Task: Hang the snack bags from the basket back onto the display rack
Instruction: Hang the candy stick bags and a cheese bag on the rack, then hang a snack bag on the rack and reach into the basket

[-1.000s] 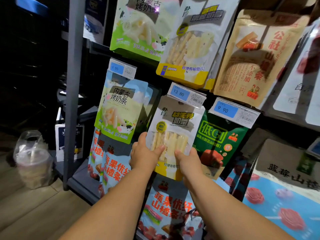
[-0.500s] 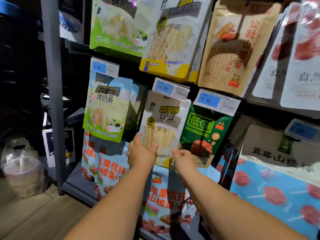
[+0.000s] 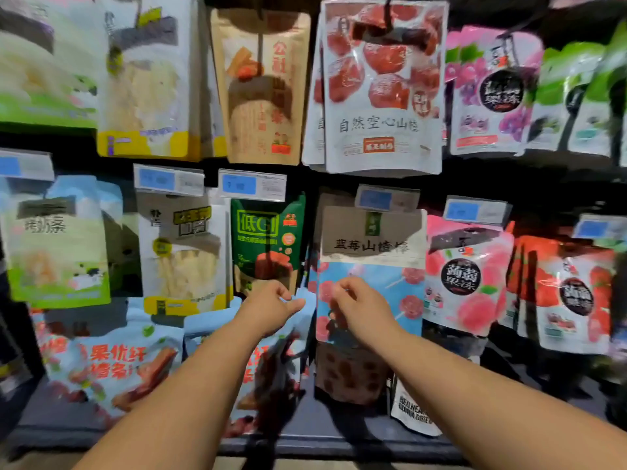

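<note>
Head view: price tags [image 3: 252, 184] blurred unreadable, left hand [image 3: 268, 307] covering green bag [image 3: 268, 232] bottom.

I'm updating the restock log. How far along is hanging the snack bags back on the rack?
Done: the white-and-yellow bag hangs on the display rack under its price tag, with other bags hanging around it. In hand: nothing; the left hand and right hand hover loosely curled and empty before the bags. Left: unclear, since the basket is out of view, so any remaining bags cannot be counted.
</note>
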A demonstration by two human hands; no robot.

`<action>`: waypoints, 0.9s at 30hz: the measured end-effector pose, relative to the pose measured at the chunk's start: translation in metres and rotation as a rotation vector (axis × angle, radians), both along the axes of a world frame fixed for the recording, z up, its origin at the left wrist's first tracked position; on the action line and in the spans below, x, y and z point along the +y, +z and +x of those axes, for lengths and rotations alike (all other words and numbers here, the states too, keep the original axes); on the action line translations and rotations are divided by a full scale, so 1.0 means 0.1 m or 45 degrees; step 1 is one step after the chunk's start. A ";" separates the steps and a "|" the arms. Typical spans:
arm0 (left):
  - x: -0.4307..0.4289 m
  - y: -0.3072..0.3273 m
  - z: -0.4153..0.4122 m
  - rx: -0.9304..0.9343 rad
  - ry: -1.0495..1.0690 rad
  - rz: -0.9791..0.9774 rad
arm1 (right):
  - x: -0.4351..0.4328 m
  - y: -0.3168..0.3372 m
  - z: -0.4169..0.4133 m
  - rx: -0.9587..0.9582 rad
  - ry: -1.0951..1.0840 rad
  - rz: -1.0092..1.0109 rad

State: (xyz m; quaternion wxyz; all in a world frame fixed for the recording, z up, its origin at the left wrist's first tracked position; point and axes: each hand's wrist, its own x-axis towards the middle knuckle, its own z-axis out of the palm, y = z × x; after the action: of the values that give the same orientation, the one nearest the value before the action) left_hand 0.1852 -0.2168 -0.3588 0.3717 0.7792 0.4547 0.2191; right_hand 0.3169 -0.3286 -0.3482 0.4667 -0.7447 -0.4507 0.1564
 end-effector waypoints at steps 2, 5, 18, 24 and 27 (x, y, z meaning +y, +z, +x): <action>-0.31 0.11 0.31 0.070 -0.182 0.039 | -0.40 0.09 0.27 -0.095 -0.030 -0.048; -0.87 0.26 0.83 0.106 -0.468 0.107 | -1.04 0.29 0.65 -0.199 -0.052 -0.076; -3.25 0.08 2.65 0.002 -1.162 0.034 | -3.77 0.21 2.18 -0.202 -0.802 -0.272; -3.98 -0.13 3.24 -0.008 -1.244 0.087 | -4.66 -0.24 2.64 0.086 -0.988 -0.246; -4.21 -0.24 3.53 0.078 -1.302 0.131 | -4.95 -0.43 2.86 0.133 -1.011 -0.307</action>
State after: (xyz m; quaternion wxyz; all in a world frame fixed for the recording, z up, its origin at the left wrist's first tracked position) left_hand 0.5385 -0.6377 -0.3831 0.3789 0.9253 0.0146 0.0084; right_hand 0.6027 -0.8235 -0.3914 0.4225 -0.9010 -0.0827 0.0534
